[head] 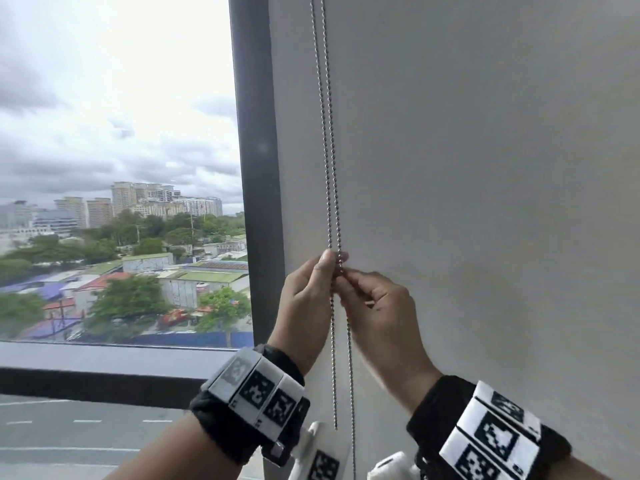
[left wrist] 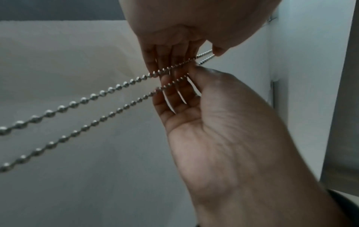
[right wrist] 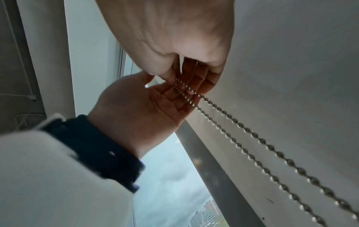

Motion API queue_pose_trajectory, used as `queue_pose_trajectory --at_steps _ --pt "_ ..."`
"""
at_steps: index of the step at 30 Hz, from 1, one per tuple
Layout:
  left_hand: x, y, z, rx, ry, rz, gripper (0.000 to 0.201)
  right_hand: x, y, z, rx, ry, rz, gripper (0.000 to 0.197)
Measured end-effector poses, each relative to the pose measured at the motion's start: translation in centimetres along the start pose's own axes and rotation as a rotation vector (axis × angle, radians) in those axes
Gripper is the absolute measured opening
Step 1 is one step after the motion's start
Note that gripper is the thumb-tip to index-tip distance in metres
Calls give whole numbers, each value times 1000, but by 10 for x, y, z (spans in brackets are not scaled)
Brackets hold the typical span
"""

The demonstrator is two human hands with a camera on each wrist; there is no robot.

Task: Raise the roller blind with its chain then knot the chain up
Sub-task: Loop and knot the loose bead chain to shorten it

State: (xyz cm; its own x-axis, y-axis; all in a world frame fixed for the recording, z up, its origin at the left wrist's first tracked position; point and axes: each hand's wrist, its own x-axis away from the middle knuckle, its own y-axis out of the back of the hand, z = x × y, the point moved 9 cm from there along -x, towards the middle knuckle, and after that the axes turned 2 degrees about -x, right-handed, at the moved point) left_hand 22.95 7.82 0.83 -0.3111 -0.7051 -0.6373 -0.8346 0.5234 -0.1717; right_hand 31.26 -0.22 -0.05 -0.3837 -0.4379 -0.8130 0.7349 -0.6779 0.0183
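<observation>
A grey roller blind [head: 467, 150] covers the right pane, and its lower edge is out of sight. Its metal ball chain [head: 329, 168] hangs in two strands along the blind's left edge. Both hands meet on the chain at chest height. My left hand [head: 323, 271] pinches a strand between the upright thumb and the fingers. My right hand [head: 349, 277] pinches the chain just beside it. In the left wrist view both strands [left wrist: 83, 99] cross the left fingers [left wrist: 174, 95] under the thumb. In the right wrist view the chain [right wrist: 252, 135] runs out from the right hand's fingertips [right wrist: 194, 76].
A dark vertical frame post [head: 258, 168] stands just left of the chain. Left of it is a bare pane with a city view and a dark sill [head: 104, 355]. The chain's loose strands hang down between my wrists [head: 334, 393].
</observation>
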Motion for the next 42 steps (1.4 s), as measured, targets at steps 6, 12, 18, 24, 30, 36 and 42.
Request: queue_pose_trajectory --at_steps 6,12,18,24,30,36,42 --pt "16 -5 -6 14 -22 104 17 12 -3 2 51 -27 -55 15" --pt "29 9 -9 -29 73 165 22 50 -25 -8 -185 -281 136 10" --pt "54 16 -26 228 222 318 25 101 -21 -15 191 -366 337 22" --pt "73 20 -46 395 335 458 25 68 -9 34 92 -482 240 17" --pt "77 22 -67 443 303 516 24 21 -21 110 -310 -481 198 22" --pt "79 24 -81 418 234 467 24 7 -44 133 89 -403 429 35" --pt "79 26 -83 345 203 408 20 1 -47 137 416 -334 475 15"
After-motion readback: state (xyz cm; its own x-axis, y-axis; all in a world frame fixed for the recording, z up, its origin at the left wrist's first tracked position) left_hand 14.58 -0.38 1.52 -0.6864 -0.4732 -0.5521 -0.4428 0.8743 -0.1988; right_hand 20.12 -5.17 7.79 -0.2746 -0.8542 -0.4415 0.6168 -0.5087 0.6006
